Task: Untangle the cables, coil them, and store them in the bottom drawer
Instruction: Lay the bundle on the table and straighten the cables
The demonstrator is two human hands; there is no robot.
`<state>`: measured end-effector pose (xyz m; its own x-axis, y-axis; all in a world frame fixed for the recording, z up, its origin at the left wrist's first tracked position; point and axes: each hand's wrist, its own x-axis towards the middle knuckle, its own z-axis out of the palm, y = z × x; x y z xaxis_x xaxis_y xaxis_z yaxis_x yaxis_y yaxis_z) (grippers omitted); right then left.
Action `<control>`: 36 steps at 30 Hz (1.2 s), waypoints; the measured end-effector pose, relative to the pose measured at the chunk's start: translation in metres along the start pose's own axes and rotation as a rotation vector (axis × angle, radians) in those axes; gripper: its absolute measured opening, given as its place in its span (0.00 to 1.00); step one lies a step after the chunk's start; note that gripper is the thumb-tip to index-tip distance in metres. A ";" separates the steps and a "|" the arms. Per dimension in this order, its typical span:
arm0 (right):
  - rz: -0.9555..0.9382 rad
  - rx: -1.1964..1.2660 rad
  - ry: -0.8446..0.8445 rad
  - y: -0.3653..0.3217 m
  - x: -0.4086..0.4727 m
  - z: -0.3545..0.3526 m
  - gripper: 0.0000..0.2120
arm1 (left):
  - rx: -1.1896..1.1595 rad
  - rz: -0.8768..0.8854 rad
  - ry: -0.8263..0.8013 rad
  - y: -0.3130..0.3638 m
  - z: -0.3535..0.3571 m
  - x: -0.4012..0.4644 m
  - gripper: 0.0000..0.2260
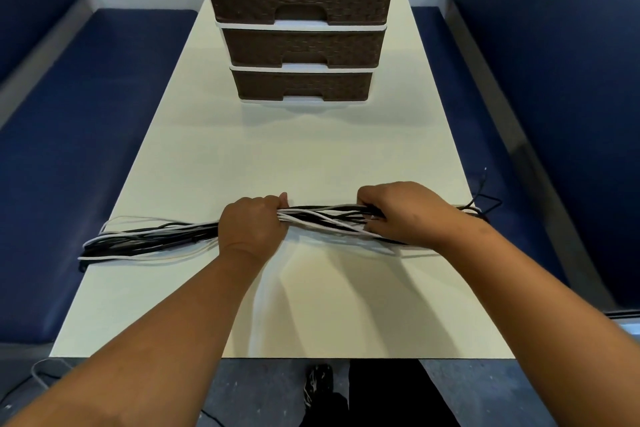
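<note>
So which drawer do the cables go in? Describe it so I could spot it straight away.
On the long pale table, at the end far from the person, stands a tower of brown woven-look drawers. The bottom drawer is the lowest one, nearest the tabletop and nearest the cable bundle. It is shut, and unlike the others it has no drawer beneath it.

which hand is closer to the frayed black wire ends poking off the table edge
Right. The right hand grips the cable bundle just beside the loose black wire ends at the table's right edge; the left hand grips the bundle farther left, near mid-table.
</note>
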<state>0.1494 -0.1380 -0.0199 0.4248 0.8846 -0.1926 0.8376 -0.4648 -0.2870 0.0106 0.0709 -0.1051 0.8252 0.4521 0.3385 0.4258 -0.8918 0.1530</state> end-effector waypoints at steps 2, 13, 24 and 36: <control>0.020 -0.037 0.070 0.005 -0.001 -0.002 0.03 | -0.009 0.010 -0.009 -0.001 0.001 0.000 0.17; 0.199 -0.224 0.259 0.059 -0.042 0.001 0.13 | 0.002 0.036 -0.021 -0.004 0.001 -0.001 0.15; 0.375 -0.285 0.523 0.092 -0.085 0.001 0.09 | 0.026 0.027 -0.021 -0.001 -0.001 -0.001 0.16; 0.542 0.613 0.262 0.138 -0.144 0.009 0.17 | 0.010 -0.027 -0.067 0.001 -0.003 0.000 0.23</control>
<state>0.2006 -0.3300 -0.0400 0.8415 0.4795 -0.2488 0.1943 -0.6984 -0.6888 0.0096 0.0694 -0.1020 0.8361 0.4768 0.2714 0.4519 -0.8790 0.1522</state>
